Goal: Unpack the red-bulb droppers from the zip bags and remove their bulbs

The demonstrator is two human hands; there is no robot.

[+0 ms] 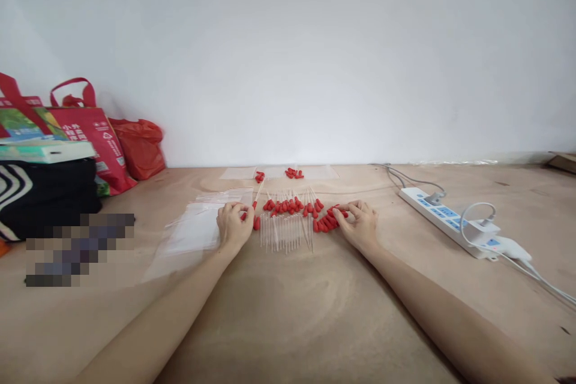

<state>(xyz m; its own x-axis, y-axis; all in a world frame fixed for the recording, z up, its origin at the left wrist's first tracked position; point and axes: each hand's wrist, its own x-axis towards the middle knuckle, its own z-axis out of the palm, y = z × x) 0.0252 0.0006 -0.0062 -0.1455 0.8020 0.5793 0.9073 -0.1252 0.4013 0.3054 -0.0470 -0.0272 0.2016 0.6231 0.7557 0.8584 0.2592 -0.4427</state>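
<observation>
My left hand [234, 225] is closed at the left end of the tube rows, with a small red rubber bulb [243, 216] at its fingertips; the fingers partly cover it. Across from it, my right hand [361, 225] pinches at the outer end of a pile of red rubber bulbs [324, 223]. Between both hands lies a row of thin clear tubes [285, 234], side by side. Just behind them, more red bulbs [288, 205] sit in a cluster, with pale thin tubes pointing away from them toward the wall.
Clear plastic bags [193, 225] lie stacked left of my left hand. Farther back are flat bags [238, 173] and a few red bulbs [294, 173]. A white power strip [443, 216] with cables stands right. Red shopping bags [96, 138] and a black cloth [54, 198] are left.
</observation>
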